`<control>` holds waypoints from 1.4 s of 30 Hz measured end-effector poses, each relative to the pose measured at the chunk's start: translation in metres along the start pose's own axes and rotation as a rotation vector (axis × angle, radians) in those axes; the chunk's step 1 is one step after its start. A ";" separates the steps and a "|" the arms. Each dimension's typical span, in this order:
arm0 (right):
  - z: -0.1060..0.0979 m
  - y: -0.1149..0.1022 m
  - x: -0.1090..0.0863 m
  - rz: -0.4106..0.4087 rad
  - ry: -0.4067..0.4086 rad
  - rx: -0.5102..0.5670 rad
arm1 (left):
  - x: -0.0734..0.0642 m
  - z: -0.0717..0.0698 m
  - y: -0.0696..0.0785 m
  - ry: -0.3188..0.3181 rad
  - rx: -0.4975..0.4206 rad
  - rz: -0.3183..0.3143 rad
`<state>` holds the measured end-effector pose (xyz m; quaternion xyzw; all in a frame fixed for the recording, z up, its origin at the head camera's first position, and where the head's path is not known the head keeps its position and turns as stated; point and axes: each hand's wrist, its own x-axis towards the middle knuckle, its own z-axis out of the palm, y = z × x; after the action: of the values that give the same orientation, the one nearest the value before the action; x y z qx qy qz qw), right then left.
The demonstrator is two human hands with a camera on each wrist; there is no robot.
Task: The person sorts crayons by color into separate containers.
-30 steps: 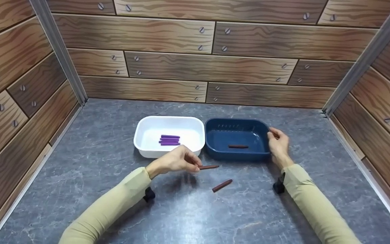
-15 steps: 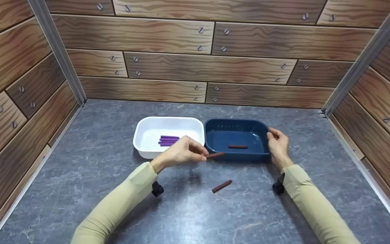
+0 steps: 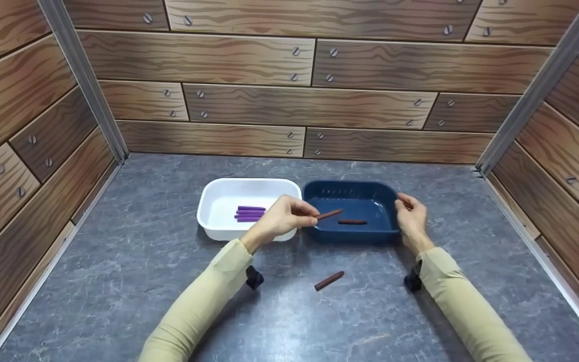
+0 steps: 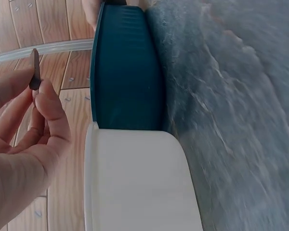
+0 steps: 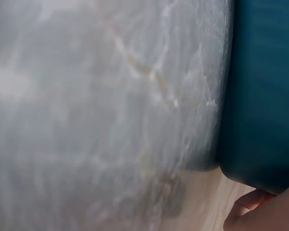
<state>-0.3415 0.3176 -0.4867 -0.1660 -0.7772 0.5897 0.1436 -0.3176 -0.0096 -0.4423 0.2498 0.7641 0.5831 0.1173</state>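
Observation:
My left hand pinches a brown crayon between thumb and fingertips, its free end pointing right over the near left part of a dark blue bin. The left wrist view shows this crayon standing out from the fingertips, level with or above the bin's rim. My right hand grips the bin's right end at the rim; its fingers are partly hidden in the right wrist view. Inside the blue bin lies another brown crayon. One more brown crayon rests on the table in front.
A white bin stands against the blue bin's left side, with several purple crayons side by side in it. Wood-patterned walls enclose the grey marbled table at the back and both sides.
My left hand has carried the brown crayon up and to the right, from in front of the bins to over the blue bin. The right hand keeps its grip on the rim.

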 end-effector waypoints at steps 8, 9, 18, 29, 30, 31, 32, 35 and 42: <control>-0.001 0.002 -0.001 0.003 0.001 -0.011 | 0.019 0.014 -0.004 0.093 -0.028 -0.018; -0.002 0.002 -0.001 0.005 -0.002 -0.019 | 0.021 0.016 -0.004 0.099 -0.030 -0.019; -0.005 0.001 -0.002 0.000 -0.001 -0.018 | 0.040 0.026 -0.006 0.166 0.009 -0.041; -0.003 0.001 0.000 0.008 0.010 -0.008 | 0.070 0.044 -0.002 0.185 0.158 -0.005; -0.002 0.001 0.000 0.009 0.010 -0.006 | 0.072 0.046 -0.002 0.184 0.165 -0.010; -0.002 0.001 0.000 0.013 0.009 -0.005 | 0.074 0.047 -0.002 0.183 0.173 -0.016; -0.002 0.001 0.000 0.013 0.010 -0.006 | 0.077 0.049 -0.002 0.181 0.184 -0.024; -0.002 0.000 0.000 0.013 0.012 -0.002 | 0.083 0.052 -0.003 0.178 0.205 -0.036; -0.002 -0.001 -0.001 0.017 0.004 -0.015 | 0.096 0.057 -0.009 0.160 0.251 -0.095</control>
<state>-0.3399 0.3182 -0.4849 -0.1751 -0.7799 0.5846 0.1390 -0.3739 0.0861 -0.4571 0.1791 0.8489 0.4947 0.0513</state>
